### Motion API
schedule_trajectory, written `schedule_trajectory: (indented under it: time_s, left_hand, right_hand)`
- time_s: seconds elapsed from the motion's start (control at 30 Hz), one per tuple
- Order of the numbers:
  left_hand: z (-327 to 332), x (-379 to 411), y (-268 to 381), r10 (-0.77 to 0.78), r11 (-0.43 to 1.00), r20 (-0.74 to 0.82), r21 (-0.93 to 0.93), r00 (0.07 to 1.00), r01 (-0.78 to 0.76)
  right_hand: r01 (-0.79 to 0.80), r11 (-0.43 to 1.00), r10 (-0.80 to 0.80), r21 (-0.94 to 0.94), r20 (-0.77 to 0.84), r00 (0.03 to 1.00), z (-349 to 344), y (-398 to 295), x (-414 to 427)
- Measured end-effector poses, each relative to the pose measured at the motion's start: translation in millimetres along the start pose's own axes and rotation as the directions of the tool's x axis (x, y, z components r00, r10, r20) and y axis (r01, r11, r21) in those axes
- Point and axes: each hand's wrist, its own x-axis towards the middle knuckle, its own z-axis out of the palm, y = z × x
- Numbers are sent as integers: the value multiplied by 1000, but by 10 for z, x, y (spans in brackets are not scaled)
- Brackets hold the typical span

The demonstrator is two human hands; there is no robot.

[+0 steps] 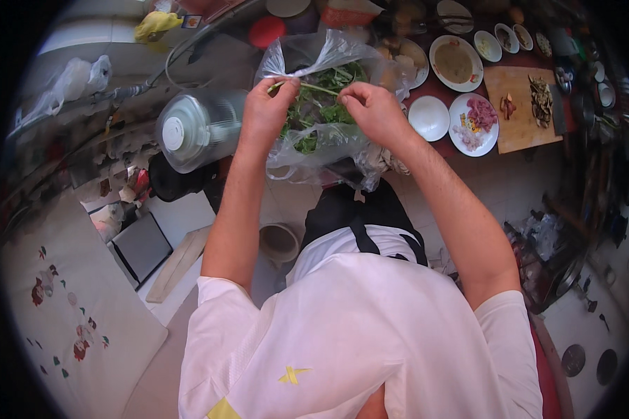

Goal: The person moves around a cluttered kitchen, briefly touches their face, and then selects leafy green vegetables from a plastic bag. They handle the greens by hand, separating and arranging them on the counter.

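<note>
Between my two hands runs a thin pale-green stem (pixel 317 88). My left hand (pixel 273 105) pinches one end of it between thumb and fingers. At the other end, the fingertips of my right hand (pixel 372 110) close on it. Beneath the stem, leafy green herbs (pixel 320 112) fill a clear plastic bag (pixel 340 48) that lies open at the table's front edge. The bag's tied-looking handles bunch up just beyond my left hand. What the bag rests on is hidden.
To the right stand a white bowl (pixel 429 118), a plate (pixel 458 137) of chopped pink meat, and a bowl (pixel 456 63) of cloudy liquid. A wooden cutting board (pixel 524 107) carries sliced food beside a cleaver (pixel 557 111). A clear plastic container (pixel 196 128) is at left.
</note>
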Motion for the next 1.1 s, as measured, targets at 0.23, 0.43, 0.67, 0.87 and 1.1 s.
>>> schedule_trajectory:
  time_s: [0.23,0.43,0.67,0.87,1.1]
  left_hand:
    - [-40,-87,-181,-46,995,-71,-92,996,39]
    - [-23,-59,-363,-98,990,-74,-105,992,90]
    - [16,6,-583,-142,977,-45,-165,989,133]
    - [-147,24,-797,-174,970,-30,-177,984,166]
    - [-279,33,-778,-194,969,-36,-163,980,185]
  right_hand:
    - [-44,988,32,147,86,996,14,234,52]
    - [-98,983,79,152,124,989,-49,179,70]
    - [-156,983,153,95,37,988,-3,162,167]
    - [-87,996,86,-12,-40,995,238,320,249]
    - [-142,961,137,-239,-38,990,287,187,292]
